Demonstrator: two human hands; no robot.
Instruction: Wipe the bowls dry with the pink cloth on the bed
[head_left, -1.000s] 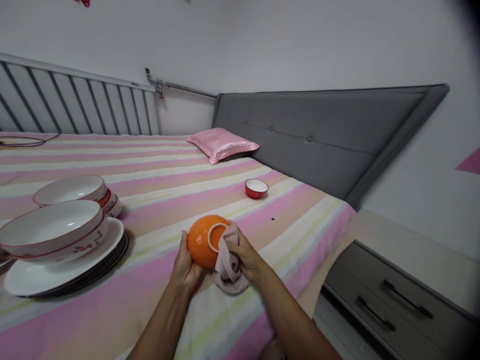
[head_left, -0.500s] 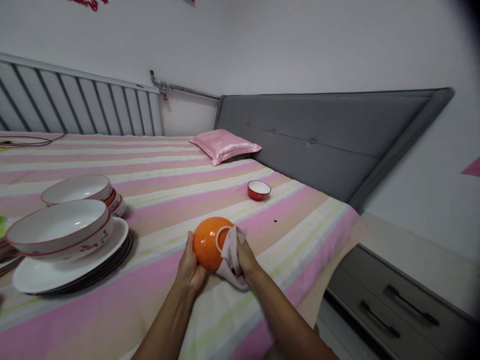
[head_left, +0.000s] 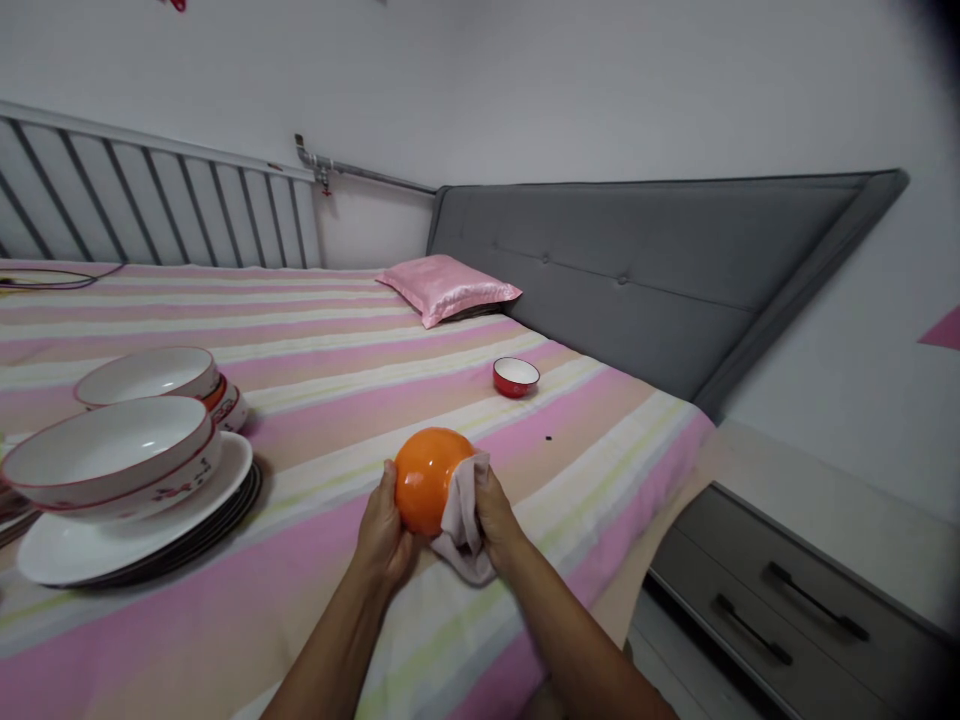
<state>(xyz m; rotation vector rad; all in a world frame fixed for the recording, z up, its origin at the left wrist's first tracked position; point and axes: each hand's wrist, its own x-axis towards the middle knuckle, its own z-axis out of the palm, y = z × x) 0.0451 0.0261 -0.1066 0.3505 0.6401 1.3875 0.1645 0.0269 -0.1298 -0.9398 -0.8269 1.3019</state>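
Observation:
An orange bowl (head_left: pixel 429 482) is held up over the bed, its glossy outside facing me. My left hand (head_left: pixel 385 530) grips it at the left edge, thumb on the outside and the other fingers mostly hidden behind. My right hand (head_left: pixel 493 515) is closed on a pale pinkish-grey cloth (head_left: pixel 459 530), pressed against the bowl's right side. The cloth hangs below the bowl and covers part of it. Past the bowl, a small red bowl (head_left: pixel 515 378) with a white inside stands upright on the striped bedsheet (head_left: pixel 315 590).
At the left, white red-rimmed bowls (head_left: pixel 112 455) are stacked on white plates (head_left: pixel 232 465), with more bowls (head_left: pixel 150 375) behind. A pink pillow (head_left: pixel 450 288) lies by the grey headboard (head_left: pixel 585 270). A drawer cabinet (head_left: pixel 780 590) stands beyond the bed's right edge.
The orange bowl has turned in my hands, so its white foot ring no longer shows. My right hand and the cloth stay against its right side. The view has shifted slightly.

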